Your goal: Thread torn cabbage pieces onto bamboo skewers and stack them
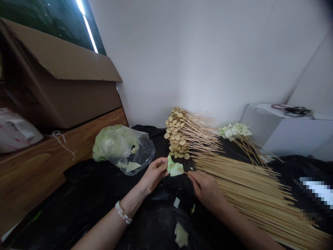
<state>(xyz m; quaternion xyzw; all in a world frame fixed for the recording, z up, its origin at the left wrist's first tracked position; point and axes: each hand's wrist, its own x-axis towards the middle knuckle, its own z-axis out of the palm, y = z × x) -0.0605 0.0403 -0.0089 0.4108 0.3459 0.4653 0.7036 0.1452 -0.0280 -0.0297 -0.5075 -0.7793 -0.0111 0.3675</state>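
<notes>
Right hand [208,187]: closed pinch on bamboo skewer [184,172] | I see its axis point leftward, slightly forward of that grip | left hand [156,170]: pinching pierced cabbage leaf [177,169]

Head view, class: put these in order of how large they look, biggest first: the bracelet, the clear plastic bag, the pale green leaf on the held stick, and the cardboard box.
1. Cardboard box
2. Clear plastic bag
3. Pale green leaf and bracelet: too alike to rank.
</notes>
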